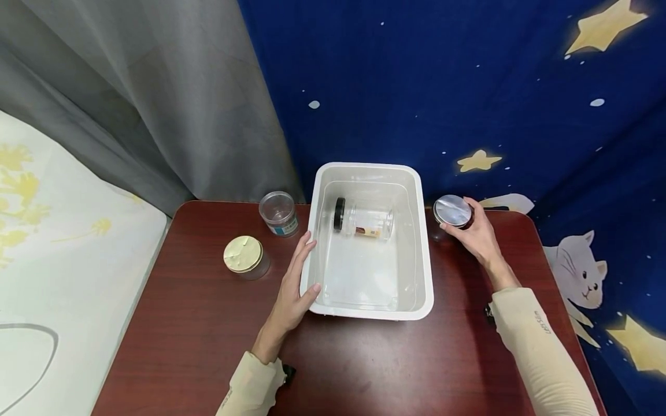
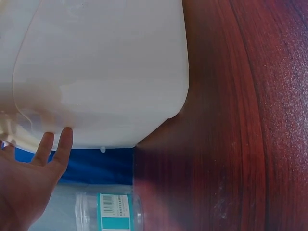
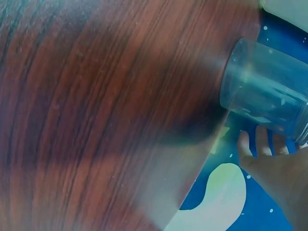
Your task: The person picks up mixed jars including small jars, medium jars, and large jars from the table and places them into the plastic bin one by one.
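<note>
A white plastic bin (image 1: 364,312) sits in the middle of the table, with a clear jar with a black lid (image 1: 359,219) lying on its side inside. My left hand (image 1: 292,292) rests at the bin's left rim, its fingers fairly straight against the outer wall and the thumb by the edge. In the left wrist view, two fingertips meet the bin's outer side. To the right of the bin, my right hand (image 1: 477,236) grips a clear jar with a silvery top (image 1: 452,210) near its upper end. The right wrist view shows that jar's see-through body (image 3: 267,86) at the table edge.
Left of the bin stand a clear empty jar with a blue-green label (image 1: 279,214) and a clear jar with a pale yellow top (image 1: 243,255). A blue star-patterned curtain (image 1: 374,86) and a grey curtain (image 1: 208,104) hang right behind the reddish-brown table (image 1: 385,370).
</note>
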### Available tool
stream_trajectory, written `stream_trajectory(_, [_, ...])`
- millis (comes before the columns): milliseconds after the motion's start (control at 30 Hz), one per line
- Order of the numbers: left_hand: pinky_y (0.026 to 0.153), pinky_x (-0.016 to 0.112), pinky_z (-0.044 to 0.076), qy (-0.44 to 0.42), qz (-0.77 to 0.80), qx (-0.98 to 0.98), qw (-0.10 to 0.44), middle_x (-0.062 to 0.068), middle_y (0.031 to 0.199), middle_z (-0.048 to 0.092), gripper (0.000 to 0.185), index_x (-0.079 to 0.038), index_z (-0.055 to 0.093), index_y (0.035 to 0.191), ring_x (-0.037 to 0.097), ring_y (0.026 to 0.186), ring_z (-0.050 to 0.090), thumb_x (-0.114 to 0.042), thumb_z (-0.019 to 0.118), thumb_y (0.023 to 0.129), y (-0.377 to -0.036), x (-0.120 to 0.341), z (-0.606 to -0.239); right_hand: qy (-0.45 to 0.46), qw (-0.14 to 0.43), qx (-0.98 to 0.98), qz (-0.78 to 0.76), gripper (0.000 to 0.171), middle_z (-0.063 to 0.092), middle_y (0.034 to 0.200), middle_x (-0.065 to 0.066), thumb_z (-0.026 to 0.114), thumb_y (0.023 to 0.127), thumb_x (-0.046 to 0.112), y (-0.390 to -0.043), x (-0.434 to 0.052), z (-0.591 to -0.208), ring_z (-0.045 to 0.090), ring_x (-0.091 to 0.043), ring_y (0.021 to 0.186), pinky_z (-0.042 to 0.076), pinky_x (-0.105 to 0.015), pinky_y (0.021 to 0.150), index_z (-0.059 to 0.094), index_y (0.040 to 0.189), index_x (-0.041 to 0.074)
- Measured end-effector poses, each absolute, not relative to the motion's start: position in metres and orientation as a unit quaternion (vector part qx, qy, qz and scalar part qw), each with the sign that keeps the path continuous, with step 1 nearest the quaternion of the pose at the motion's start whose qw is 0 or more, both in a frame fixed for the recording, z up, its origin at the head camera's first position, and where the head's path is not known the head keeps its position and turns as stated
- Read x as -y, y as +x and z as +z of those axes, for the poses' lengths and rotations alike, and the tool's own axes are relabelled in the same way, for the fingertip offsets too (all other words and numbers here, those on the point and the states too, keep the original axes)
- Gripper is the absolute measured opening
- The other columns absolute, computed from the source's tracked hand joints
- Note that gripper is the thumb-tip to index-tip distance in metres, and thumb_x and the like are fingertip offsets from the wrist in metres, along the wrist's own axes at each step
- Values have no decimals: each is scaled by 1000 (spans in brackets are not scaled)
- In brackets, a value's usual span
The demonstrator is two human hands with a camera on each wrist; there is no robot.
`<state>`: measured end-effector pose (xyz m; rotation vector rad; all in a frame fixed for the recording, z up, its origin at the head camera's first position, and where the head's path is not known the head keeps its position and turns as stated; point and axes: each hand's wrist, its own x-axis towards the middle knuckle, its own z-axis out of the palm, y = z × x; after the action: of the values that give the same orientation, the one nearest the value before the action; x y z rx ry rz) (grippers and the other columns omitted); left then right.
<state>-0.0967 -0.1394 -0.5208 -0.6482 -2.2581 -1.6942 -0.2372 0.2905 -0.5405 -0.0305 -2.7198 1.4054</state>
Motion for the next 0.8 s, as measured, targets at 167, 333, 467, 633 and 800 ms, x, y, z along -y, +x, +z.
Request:
stream_trajectory(167, [118, 37, 17, -224, -579, 774, 127, 10, 164, 20, 71, -6, 33, 153, 33, 149, 20, -37, 57, 94, -97, 139, -523, -19, 46, 883, 466, 92, 42, 150, -20, 84, 79, 29, -236, -289, -544, 43, -34, 129, 29, -47, 107, 32, 152, 9])
stream_trajectory(333, [118, 37, 17, -223, -581, 772, 126, 10, 164, 19, 72, -6, 33, 154, 33, 149, 20, -39, 57, 95, -97, 139, -524, -24, 45, 876, 480, 92, 43, 149, -18, 84, 79, 28, -235, -288, -546, 43, -32, 128, 29, -46, 106, 29, 153, 15])
stream_trajectory(467, [118, 37, 16, -222, -584, 771, 122, 9, 164, 19, 71, -6, 32, 154, 33, 149, 19, -25, 58, 91, -96, 140, -524, -29, 49, 869, 492, 92, 43, 149, -17, 84, 79, 25, -234, -286, -549, 44, -32, 127, 29, -45, 105, 29, 153, 19])
stream_trajectory(633, [118, 38, 16, -219, -585, 772, 117, 8, 164, 18, 73, -8, 31, 155, 32, 149, 19, -19, 58, 89, -96, 139, -522, -27, 62, 866, 495, 95, 44, 148, -17, 86, 77, 23, -234, -285, -555, 44, -34, 127, 29, -48, 105, 28, 152, 20])
stream_trajectory(800, [118, 38, 16, -215, -585, 773, 117, 8, 164, 18, 70, -9, 31, 155, 32, 149, 19, -32, 57, 94, -96, 139, -522, -23, 76, 865, 496, 94, 45, 147, -17, 87, 76, 20, -235, -285, -558, 45, -33, 126, 30, -48, 104, 31, 151, 19])
